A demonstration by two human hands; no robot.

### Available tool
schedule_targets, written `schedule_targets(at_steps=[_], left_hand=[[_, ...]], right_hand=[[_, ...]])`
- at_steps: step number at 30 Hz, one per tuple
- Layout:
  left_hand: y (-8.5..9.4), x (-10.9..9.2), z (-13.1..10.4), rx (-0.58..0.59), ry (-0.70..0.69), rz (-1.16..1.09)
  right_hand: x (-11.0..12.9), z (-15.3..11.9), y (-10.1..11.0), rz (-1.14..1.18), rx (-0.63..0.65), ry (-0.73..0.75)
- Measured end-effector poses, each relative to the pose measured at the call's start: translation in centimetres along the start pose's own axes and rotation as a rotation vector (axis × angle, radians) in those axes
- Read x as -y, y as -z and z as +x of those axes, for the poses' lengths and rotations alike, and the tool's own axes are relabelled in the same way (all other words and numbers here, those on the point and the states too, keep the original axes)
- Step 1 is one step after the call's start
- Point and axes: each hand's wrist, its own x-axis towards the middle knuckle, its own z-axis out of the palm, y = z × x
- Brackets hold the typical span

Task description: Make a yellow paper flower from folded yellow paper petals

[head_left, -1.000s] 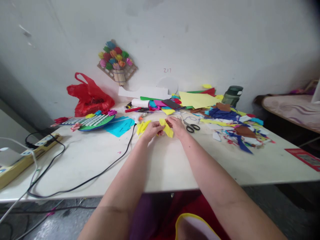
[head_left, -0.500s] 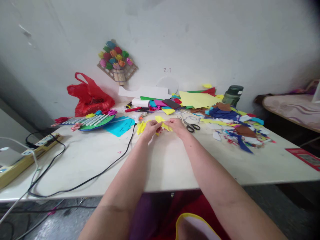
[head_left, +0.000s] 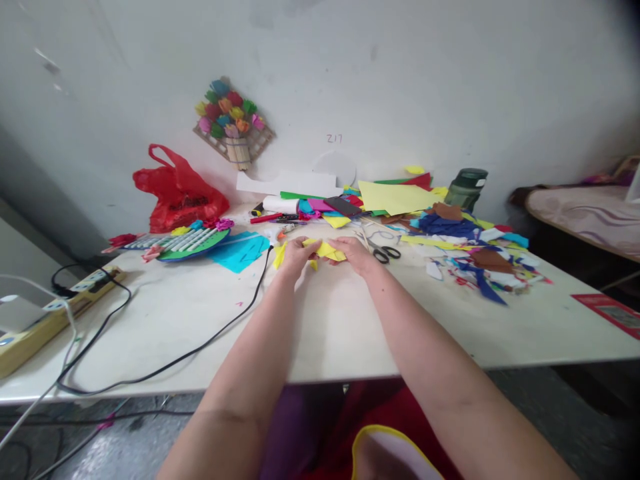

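Between my two hands is a piece of yellow crepe paper (head_left: 326, 251), creased and held a little above the white table (head_left: 345, 320). My left hand (head_left: 299, 256) pinches its left side, and my right hand (head_left: 351, 253) grips its right side with the fingers closed. More yellow paper shows just left of my left hand, partly hidden by it. Black-handled scissors (head_left: 384, 254) lie right beside my right hand. A blue paper sheet (head_left: 239, 252) lies to the left of my hands.
A heap of paper scraps (head_left: 487, 263) spreads on the right, with a dark green bottle (head_left: 466, 189) behind it. On the left are a green decorated board (head_left: 193, 245), a red plastic bag (head_left: 175, 193), a black cable (head_left: 200, 347) and a power strip (head_left: 30, 340).
The yellow paper, upright at its top half a second ago, now lies flatter and more spread between my fingers. My hands have stayed in nearly the same place.
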Motion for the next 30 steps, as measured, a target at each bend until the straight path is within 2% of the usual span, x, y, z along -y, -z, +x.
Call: schedule_targets(at_steps=[5,9,15,23,25,30], left_hand=[[-0.5,0.1,0.1,-0.097,-0.008,-0.019],[-0.3,-0.1,-0.1,-0.059,0.027,-0.058],[0.8,-0.6,0.0,-0.076,0.139,-0.151],[1.3,-1.1,-0.5,0.19,0.09,-0.003],[1.4,-0.9,-0.4,0.204,0.082,-0.008],[1.1,-0.7,-0.3,0.155,0.07,-0.038]], right_hand=[[0.0,0.1,-0.4,0.009,-0.049,-0.049],[-0.1,0.4,-0.4,-0.016,-0.107,-0.039],[0.0,0.5,0.1,-0.009,-0.078,-0.039],[-0.6,0.7,0.6,-0.044,0.007,-0.033],[-0.7,0.7,0.7,-0.045,0.029,-0.029],[-0.6,0.7,0.7,0.01,0.035,-0.027]])
